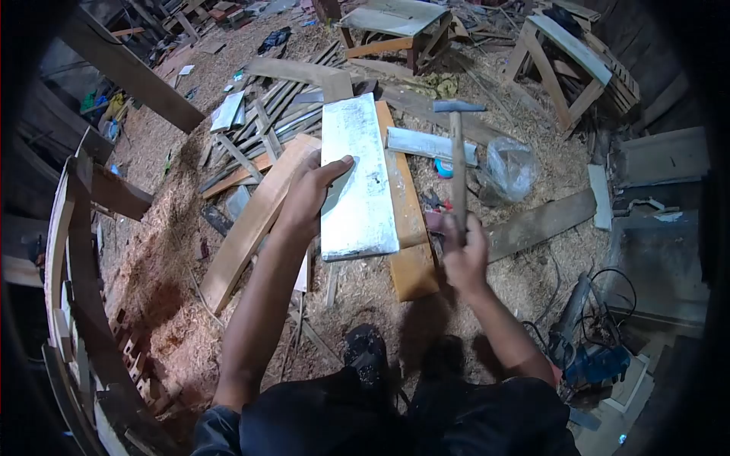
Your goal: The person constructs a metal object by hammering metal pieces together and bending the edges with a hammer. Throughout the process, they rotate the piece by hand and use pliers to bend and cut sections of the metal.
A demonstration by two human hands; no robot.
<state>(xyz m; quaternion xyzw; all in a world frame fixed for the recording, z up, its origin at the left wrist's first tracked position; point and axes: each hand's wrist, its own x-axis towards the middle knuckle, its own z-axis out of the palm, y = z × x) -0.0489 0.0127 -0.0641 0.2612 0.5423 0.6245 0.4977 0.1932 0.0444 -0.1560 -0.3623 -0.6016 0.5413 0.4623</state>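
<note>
My left hand point(306, 196) grips the left edge of a white-painted board point(357, 190), with the thumb lying across its face. The board is tilted up in front of me, its long side pointing away. In my right hand point(465, 254) is a hammer point(458, 163), held low on its wooden handle with the metal head at the top. Behind the white board, partly covered by it, an orange-brown plank point(415, 270) extends toward me. A small reddish piece point(436, 222) shows just left of my right fingers.
Scrap wood strips point(281, 125) and a long plank point(258, 224) lie on the shavings-covered floor. A white-faced offcut point(430, 146) and a clear plastic bag point(508, 169) are beyond the hammer. A blue power tool point(597, 363) with cables sits at right; low wooden tables point(391, 17) stand farther off.
</note>
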